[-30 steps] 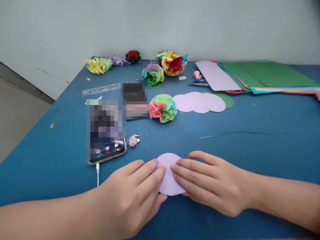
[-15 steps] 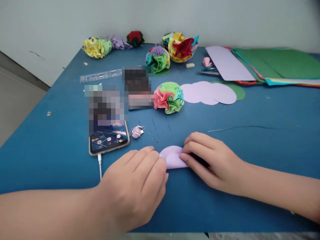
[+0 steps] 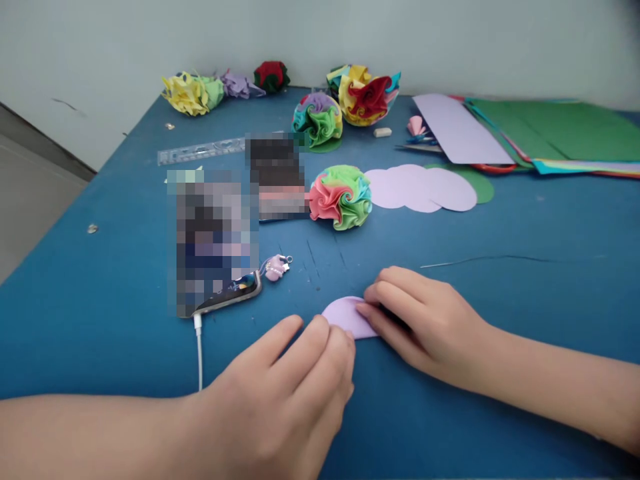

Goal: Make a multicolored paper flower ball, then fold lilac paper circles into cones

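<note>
A lilac paper circle (image 3: 345, 315), folded into a half-round, lies on the blue table between my hands with its straight edge toward me. My right hand (image 3: 433, 323) pinches its right end, thumb and fingers closed on the paper. Bent over the left part of the fold is my left hand (image 3: 295, 383), its fingers closed together on the near edge; its thumb is hidden. Beyond my hands sits a pleated paper ball (image 3: 341, 197) in pink, green and blue. Right of that ball, several lilac paper circles (image 3: 417, 188) overlap in a row, partly over a green one (image 3: 485, 187).
A phone (image 3: 235, 290) with a white cable (image 3: 200, 353) is at the left, beside a small charm (image 3: 275, 268). A threaded needle (image 3: 450, 262) lies behind my right hand. Farther back are a clear ruler (image 3: 200, 152), scissors (image 3: 420, 147), coloured sheets (image 3: 575, 127) and more paper flowers (image 3: 367, 97).
My left hand has slid right along the paper's folded edge, toward my right hand. The half-round now looks flatter. My right hand keeps its hold at the right end.
</note>
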Available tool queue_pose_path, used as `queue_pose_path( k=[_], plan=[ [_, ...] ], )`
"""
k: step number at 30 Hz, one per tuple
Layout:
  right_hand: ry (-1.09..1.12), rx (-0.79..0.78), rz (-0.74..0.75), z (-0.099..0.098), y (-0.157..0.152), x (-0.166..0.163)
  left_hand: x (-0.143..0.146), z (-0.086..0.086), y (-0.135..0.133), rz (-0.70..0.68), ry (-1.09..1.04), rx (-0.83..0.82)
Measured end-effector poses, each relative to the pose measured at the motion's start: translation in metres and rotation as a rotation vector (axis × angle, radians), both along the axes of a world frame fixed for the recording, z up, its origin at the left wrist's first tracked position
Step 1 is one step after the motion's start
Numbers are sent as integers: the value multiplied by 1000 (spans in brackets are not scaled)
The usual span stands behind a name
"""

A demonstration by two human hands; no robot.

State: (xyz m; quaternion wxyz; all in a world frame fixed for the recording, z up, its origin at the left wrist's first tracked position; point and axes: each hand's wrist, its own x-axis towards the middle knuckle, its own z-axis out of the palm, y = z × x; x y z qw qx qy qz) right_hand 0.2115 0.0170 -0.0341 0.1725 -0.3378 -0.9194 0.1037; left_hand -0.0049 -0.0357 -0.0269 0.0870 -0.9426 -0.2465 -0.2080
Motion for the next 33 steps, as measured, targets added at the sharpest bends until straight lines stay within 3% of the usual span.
queue_pose_path(
  k=[11,17,23,27,33],
  plan=[
    [12,-22,-26,1,-3,2,5,1,9,-34,14,-76],
    [10,-29,-55,2,-4,2,0,5,3,-59,-1,-4],
    [46,-9,-2,1,-5,5,-3,5,10,7,-124,61],
    [125,131,148,1,-8,8,-1,9,23,44,-128,72],
    [85,405,332,6,-16,15,-8,10,18,-124,-177,-34]
  ],
)
